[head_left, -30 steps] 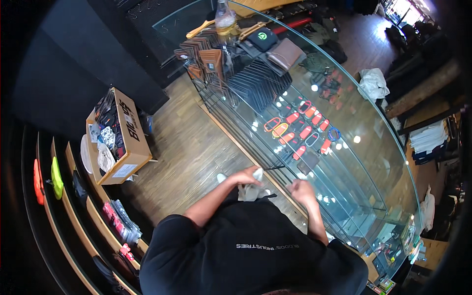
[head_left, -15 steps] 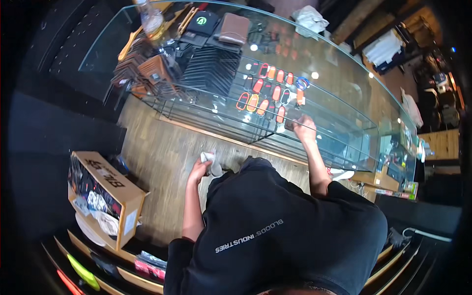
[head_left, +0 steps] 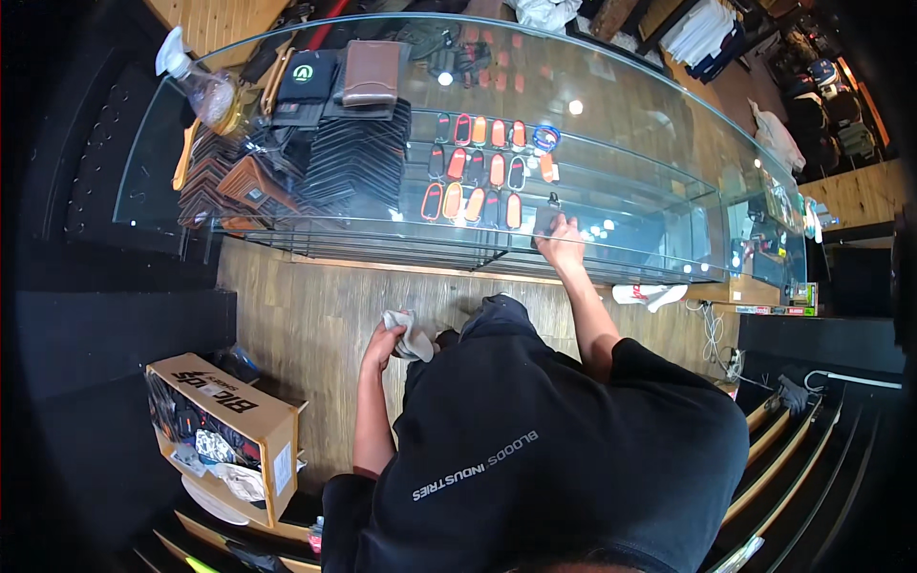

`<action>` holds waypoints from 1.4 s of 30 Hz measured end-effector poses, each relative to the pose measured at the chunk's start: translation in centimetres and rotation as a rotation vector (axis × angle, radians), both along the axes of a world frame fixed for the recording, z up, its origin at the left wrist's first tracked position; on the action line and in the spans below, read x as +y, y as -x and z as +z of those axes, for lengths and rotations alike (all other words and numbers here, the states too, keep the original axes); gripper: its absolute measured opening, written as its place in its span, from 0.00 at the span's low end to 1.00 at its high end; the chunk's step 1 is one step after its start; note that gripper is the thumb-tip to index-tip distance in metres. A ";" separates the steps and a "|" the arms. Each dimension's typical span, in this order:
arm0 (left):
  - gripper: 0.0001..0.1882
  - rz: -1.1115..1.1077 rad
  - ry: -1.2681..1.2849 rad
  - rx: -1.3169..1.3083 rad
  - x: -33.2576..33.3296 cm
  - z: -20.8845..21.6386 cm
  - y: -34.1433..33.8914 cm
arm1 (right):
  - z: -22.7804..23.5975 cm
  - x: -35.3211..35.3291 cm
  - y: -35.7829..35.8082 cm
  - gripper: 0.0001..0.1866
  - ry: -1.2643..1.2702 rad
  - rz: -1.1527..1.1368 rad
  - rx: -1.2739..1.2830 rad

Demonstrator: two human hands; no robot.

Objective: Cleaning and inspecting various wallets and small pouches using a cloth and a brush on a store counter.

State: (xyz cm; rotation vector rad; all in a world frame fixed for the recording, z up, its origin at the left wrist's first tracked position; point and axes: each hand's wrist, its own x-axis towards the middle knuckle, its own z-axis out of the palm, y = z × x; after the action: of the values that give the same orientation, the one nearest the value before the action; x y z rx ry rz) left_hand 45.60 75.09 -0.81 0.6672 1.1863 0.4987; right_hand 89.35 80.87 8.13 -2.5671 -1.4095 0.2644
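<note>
At the glass counter [head_left: 650,177], a dark pouch [head_left: 543,221] is touched by the right hand [head_left: 564,246], grip unclear; nearer the body, cloth [head_left: 414,342] is gripped by the left hand [head_left: 381,348].

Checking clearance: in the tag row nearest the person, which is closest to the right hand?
The orange tag, rightmost there; the others lie farther left of the right hand.
</note>
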 end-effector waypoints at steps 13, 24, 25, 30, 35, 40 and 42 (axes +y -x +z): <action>0.20 -0.586 -0.014 -0.302 3.9 14.4 -18.8 | 0.6 -2.2 -5.6 0.32 -0.103 -0.032 0.036; 0.25 -0.470 -0.753 -0.447 13.1 38.3 -31.0 | -0.4 5.0 -15.0 0.34 -0.246 0.100 0.098; 0.24 -0.331 -0.729 -0.364 13.8 38.8 -31.2 | 1.0 5.9 -14.6 0.36 -0.200 0.120 0.123; 0.22 0.020 -0.545 -0.490 16.1 36.8 -31.0 | 1.2 9.0 -15.4 0.41 -0.159 0.172 0.127; 0.21 0.158 -0.518 -0.508 12.1 34.9 -27.0 | 1.0 10.4 -15.4 0.39 -0.166 0.192 0.141; 0.21 0.216 -0.490 -0.511 6.3 35.0 -22.3 | 1.2 10.6 -15.7 0.37 -0.210 0.226 0.185; 0.22 0.204 -0.547 -0.438 4.4 35.3 -20.6 | 1.4 10.5 -16.2 0.39 -0.169 0.232 0.180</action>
State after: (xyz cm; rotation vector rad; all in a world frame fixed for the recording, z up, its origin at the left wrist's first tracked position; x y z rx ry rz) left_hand 66.17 79.46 34.46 0.8478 0.7009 1.1048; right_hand 105.55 91.37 9.55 -2.1887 -1.5862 0.3837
